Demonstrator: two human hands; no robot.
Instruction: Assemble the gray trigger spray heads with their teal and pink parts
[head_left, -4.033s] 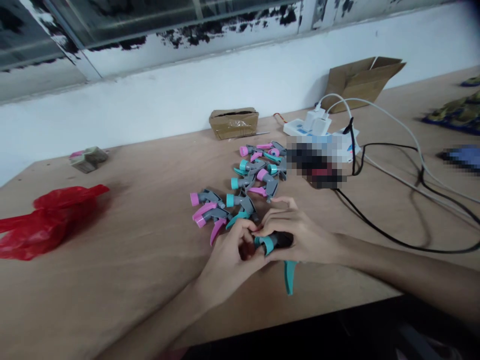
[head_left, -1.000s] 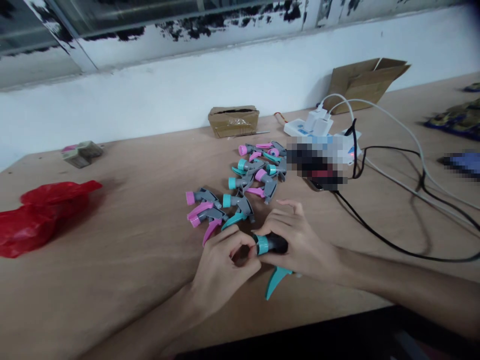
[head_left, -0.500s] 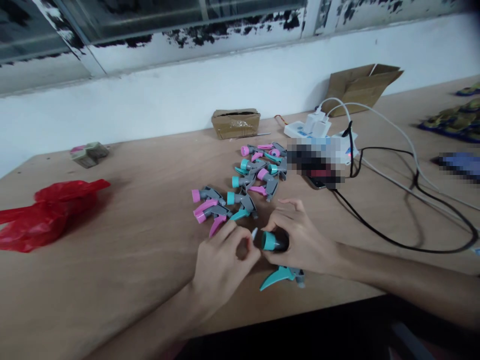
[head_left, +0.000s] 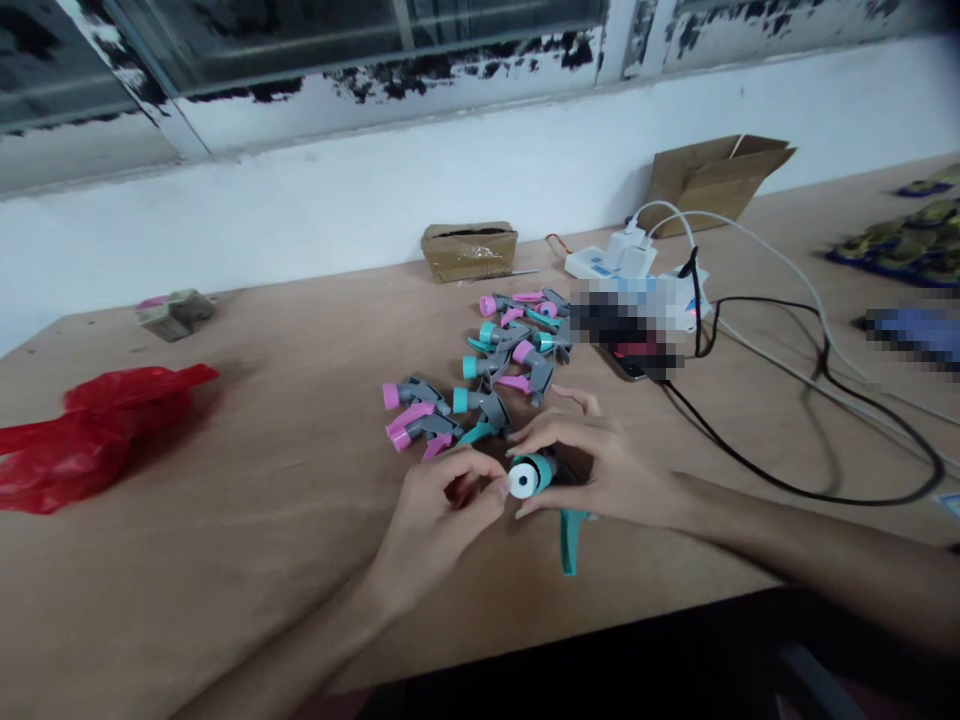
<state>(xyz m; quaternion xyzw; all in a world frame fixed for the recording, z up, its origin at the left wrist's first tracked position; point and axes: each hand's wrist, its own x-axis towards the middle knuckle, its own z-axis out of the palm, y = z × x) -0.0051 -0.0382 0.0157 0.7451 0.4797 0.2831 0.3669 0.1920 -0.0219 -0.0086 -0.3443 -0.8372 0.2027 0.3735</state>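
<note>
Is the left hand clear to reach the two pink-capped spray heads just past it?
Probably yes: the pink-capped spray heads lie just beyond the left hand with nothing between. Its fingertips, though, touch the white disc on the teal spray head in the right hand.

Single head-worn view, looking forward and down, close over wooden table (head_left: 225,520)

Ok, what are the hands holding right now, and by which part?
The right hand grips a teal spray head by its body behind the collar; the left hand touches the white disc at its open end.
</note>
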